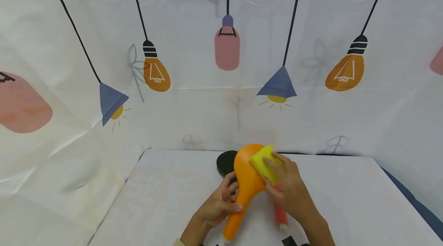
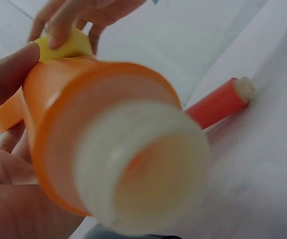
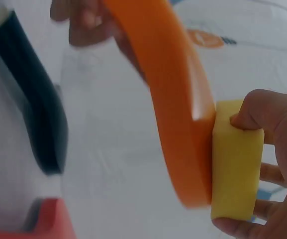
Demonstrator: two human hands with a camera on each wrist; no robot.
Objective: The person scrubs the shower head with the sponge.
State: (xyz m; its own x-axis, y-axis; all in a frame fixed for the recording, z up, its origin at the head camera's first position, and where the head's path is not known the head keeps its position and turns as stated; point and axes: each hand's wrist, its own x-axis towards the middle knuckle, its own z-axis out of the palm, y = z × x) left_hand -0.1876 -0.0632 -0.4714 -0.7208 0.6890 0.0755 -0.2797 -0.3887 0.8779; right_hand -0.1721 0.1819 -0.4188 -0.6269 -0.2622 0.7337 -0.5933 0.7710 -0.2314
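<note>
An orange paddle-shaped object point(image 1: 247, 176) with a round head and a long handle is tilted above the table. My left hand point(image 1: 218, 205) grips its handle, thumb across the front. In the left wrist view the handle's pale, hollow end point(image 2: 143, 169) faces the camera. My right hand point(image 1: 290, 188) holds a yellow sponge-like block point(image 1: 264, 163) against the right side of the round head. The right wrist view shows the block point(image 3: 237, 169) pinched between thumb and fingers, its flat side touching the orange surface point(image 3: 175, 114).
A dark green object point(image 1: 226, 163) of similar shape lies behind the left hand. A red one point(image 1: 281, 213) with a pale handle end lies beneath the right hand. The white table point(image 1: 166, 184) meets a white sheet point(image 1: 194, 115) printed with lamps at its back edge.
</note>
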